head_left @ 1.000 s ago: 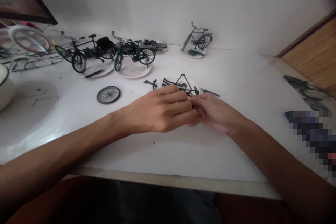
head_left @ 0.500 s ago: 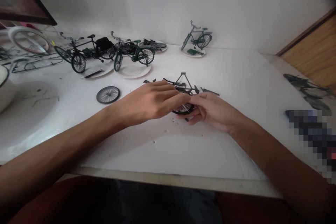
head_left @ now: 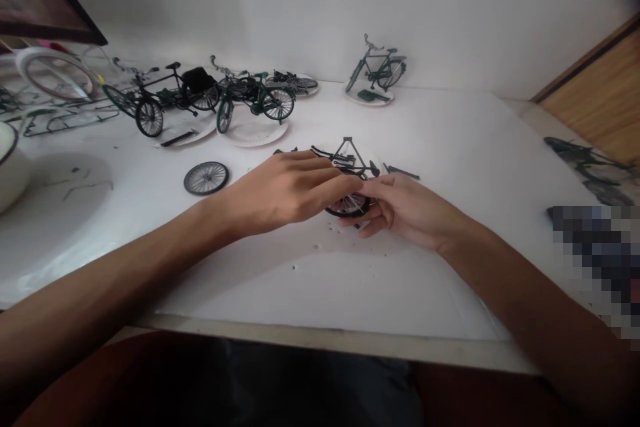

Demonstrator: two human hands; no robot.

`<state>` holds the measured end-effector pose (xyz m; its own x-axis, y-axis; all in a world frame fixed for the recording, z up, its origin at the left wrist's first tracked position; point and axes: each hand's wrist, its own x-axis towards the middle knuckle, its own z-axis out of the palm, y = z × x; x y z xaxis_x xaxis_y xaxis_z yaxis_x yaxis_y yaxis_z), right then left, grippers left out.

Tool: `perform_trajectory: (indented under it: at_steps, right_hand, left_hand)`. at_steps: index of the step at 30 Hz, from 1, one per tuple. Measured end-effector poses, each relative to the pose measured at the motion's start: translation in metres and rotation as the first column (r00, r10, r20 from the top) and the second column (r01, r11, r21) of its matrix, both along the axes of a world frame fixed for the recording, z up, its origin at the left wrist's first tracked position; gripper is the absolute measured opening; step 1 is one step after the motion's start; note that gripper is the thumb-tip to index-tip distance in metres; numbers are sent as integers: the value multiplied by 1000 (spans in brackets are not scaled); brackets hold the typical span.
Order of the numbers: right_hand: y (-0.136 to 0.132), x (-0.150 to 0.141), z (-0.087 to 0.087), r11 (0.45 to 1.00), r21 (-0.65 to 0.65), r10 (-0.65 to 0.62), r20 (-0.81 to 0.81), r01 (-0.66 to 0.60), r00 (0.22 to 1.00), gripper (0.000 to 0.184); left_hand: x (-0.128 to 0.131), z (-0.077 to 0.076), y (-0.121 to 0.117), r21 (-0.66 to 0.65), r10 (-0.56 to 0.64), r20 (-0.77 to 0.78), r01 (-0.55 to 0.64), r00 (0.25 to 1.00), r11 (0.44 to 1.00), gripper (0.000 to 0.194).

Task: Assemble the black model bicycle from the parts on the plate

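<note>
A small black model-bicycle wheel [head_left: 350,205] with thin spokes is held above the white table, between my two hands. My left hand [head_left: 295,187] comes over it from the left, back of the hand up; its thumb and fingertips are closed at the wheel and partly hidden. From the right, my right hand [head_left: 395,207] pinches the rim, with fingers curled beneath. Just behind my hands, black bicycle frame parts [head_left: 349,147] lie on or by a pale plate, partly covered by the left hand. A second loose wheel [head_left: 207,178] lies flat to the left.
Model bicycles stand at the back left, a black one [head_left: 173,90] and a green one [head_left: 257,97], by paper plates [head_left: 255,137]. Another green bicycle [head_left: 377,70] stands back right. A white bowl [head_left: 13,167] is at the left edge; a thin black part [head_left: 404,172] lies right.
The view has shifted very slightly. Both hands keep nearly the same place and hold on the wheel.
</note>
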<state>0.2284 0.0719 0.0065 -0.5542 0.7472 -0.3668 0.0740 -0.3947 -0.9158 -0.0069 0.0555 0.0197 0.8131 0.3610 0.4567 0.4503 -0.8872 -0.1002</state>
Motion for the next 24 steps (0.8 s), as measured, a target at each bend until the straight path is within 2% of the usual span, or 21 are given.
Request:
perform_trajectory:
  at_steps: [4, 9, 13, 17, 21, 24]
  right_hand:
    - [-1, -1, 1, 1000, -4, -7, 14, 7, 1000, 22]
    - [-2, -3, 3, 1000, -11, -13, 22, 13, 1000, 23]
    - [-3, -4, 3, 1000, -5, -25, 29, 25, 999, 22]
    - [-3, -3, 2, 1000, 21, -18, 16, 18, 1000, 25]
    - [-2, -3, 1, 1000, 25, -18, -30, 19, 999, 27]
    - [-1, -2, 2, 1000, 15, -27, -51, 28, 998, 27]
  left_hand:
    - [-2, -5, 3, -13, 17, 38, -16, 999, 1000, 26]
    - [-2, -14, 11, -69, 11, 167, 1, 986, 998, 20]
    - [1, -15, 13, -89, -19, 225, 40, 974, 995, 18]
    - [2, -14, 12, -78, -10, 250, 31, 968, 997, 17]
    - [3, -12, 10, -139, 85, 338, -40, 937, 989, 15]
    - [2, -15, 14, -311, 248, 462, -106, 852, 945, 18]
